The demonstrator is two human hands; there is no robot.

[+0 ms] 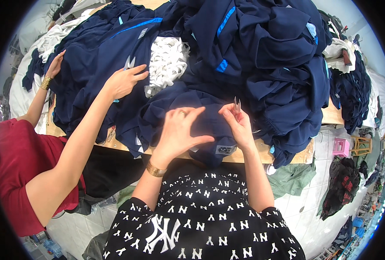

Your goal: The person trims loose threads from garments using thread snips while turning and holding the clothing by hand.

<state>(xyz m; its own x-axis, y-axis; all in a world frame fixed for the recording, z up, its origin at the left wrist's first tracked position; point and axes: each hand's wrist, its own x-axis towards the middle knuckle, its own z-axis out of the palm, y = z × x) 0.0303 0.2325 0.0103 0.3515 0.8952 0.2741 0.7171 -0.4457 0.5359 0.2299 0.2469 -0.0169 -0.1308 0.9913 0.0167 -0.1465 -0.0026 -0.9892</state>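
My left hand [178,132] is held above a navy garment [212,119], thumb and fingers spread apart with nothing between them. In my right hand [240,130] is a pair of thread snips [237,105], its metal blades pointing up and away from me. The garment lies bunched in front of me at the table's near edge. A pale printed label [225,150] shows on its near part, below my hands.
Large navy garment heaps [283,56] with bright blue strips cover the table [303,156]. Among them sits a pile of white bands [168,63]. At my left, a co-worker in a red top [36,169] reaches over the cloth, snips in one hand. A pink stool [341,147] stands right.
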